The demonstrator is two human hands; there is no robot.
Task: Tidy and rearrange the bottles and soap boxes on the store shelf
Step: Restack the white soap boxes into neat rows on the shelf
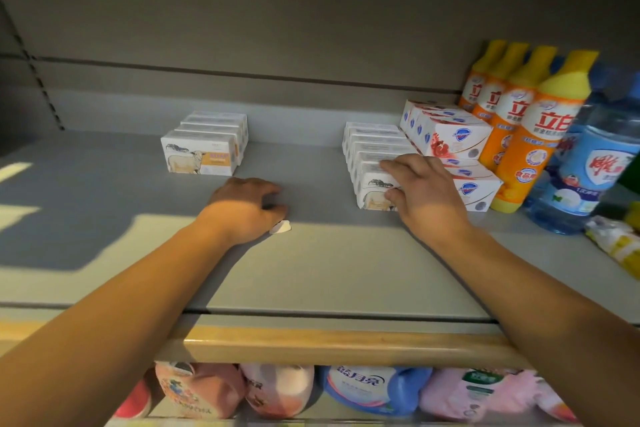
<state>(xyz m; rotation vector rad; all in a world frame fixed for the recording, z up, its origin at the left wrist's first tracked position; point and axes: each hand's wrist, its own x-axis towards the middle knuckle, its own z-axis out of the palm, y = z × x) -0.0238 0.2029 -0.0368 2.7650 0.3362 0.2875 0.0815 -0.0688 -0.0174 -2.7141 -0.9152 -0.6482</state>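
A person reaches both bare arms onto a grey store shelf (329, 263) to straighten stock, with the right-hand row of sheep-printed soap boxes (375, 152) as the centre of the work. That row runs front to back, its long axis pointing away from the shelf's front edge toward the back wall. The right hand (420, 194) is on the row's front box, fingers spread over the top and the thumb against the printed face, in what looks like a grip on that box. The left hand (247, 206) rests on the shelf well to the left of the row, fingers curled under; a small white scrap (280, 227) shows at its edge, though whether the hand holds it cannot be told. Farther left of the row stands a shorter stack of the same sheep boxes (204, 144), apart from both hands. Touching the row's right side are red-and-white soap boxes (457, 146), then orange bottles with yellow caps (519, 121) and a blue bottle (588, 166). The right hand is plainly nearer, so sliding the row or its front box likely falls to it.
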